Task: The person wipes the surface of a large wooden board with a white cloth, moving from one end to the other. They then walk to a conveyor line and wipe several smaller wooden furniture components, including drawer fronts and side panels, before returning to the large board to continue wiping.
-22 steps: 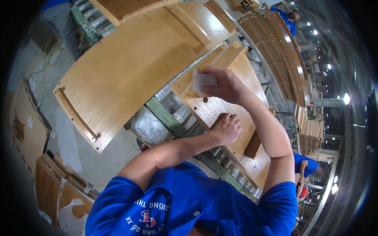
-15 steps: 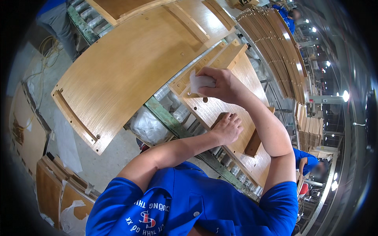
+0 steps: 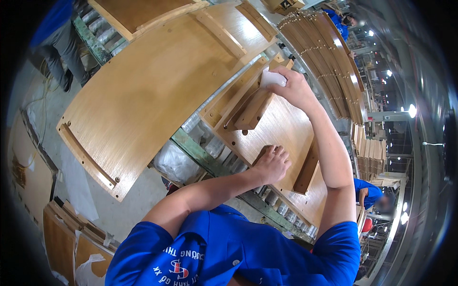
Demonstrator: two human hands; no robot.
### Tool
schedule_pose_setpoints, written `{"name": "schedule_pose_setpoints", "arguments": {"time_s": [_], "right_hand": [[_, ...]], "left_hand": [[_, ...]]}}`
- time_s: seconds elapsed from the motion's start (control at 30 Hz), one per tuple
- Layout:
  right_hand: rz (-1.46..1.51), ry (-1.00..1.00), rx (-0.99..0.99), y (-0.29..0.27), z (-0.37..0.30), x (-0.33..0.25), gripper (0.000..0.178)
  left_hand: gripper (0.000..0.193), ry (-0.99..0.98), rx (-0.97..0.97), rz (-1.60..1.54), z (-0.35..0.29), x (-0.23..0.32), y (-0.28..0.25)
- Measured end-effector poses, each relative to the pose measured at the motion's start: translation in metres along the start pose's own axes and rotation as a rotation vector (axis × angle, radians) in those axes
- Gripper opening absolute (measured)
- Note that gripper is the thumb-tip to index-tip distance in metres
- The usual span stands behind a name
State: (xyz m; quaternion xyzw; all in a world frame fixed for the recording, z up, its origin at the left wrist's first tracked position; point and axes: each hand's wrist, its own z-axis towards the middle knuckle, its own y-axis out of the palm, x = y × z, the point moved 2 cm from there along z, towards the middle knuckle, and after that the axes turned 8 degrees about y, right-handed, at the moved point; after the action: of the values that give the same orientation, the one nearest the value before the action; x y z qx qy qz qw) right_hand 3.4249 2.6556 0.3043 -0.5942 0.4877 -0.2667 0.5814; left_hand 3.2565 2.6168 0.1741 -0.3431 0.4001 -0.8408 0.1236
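Clutching white piece [image 3: 275,79]: right hand [image 3: 296,89] | left hand [image 3: 273,167]: can't tell grip, brown block [image 3: 260,154] half-hidden

The near panel [image 3: 282,126] rests on rollers [image 3: 282,209], left of stacked boards [image 3: 327,66]

The floor [image 3: 143,200] is smooth and grey, with a long pale strip of paper [image 3: 78,186] lying on it at the left. At the upper left stands a conveyor [image 3: 86,40], its frame green and worn, its rollers shiny. Brown boards [image 3: 57,238] lean together in the lower left corner. Toward the upper right rises a big stack [image 3: 324,57] of curved wood pieces, with a paler pile [image 3: 369,150] below it and a brown carton [image 3: 286,5] near the top edge. Far right, the hall is dim, dotted with bright white lamps [image 3: 412,110]
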Motion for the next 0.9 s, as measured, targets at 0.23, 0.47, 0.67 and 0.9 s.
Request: {"name": "schedule_pose_setpoints", "arguments": {"time_s": [0.23,0.47,0.67,0.9], "right_hand": [[-0.002,0.035,0.047,0.0,0.018,0.008,0.036],[-0.072,0.038,-0.043,0.001,0.033,0.007,0.038],[-0.048,0.075,0.021,-0.001,0.048,0.023,0.04],[-0.057,0.156,0.105,-0.015,0.083,0.056,0.043]], "left_hand": [[0.024,0.021,0.026,-0.051,-0.001,-0.002,-0.004],[0.024,0.032,0.051,-0.06,-0.001,-0.003,-0.005],[0.024,0.038,0.078,-0.061,-0.002,-0.004,-0.006],[0.023,0.048,0.087,-0.097,-0.003,-0.003,-0.009]]}}
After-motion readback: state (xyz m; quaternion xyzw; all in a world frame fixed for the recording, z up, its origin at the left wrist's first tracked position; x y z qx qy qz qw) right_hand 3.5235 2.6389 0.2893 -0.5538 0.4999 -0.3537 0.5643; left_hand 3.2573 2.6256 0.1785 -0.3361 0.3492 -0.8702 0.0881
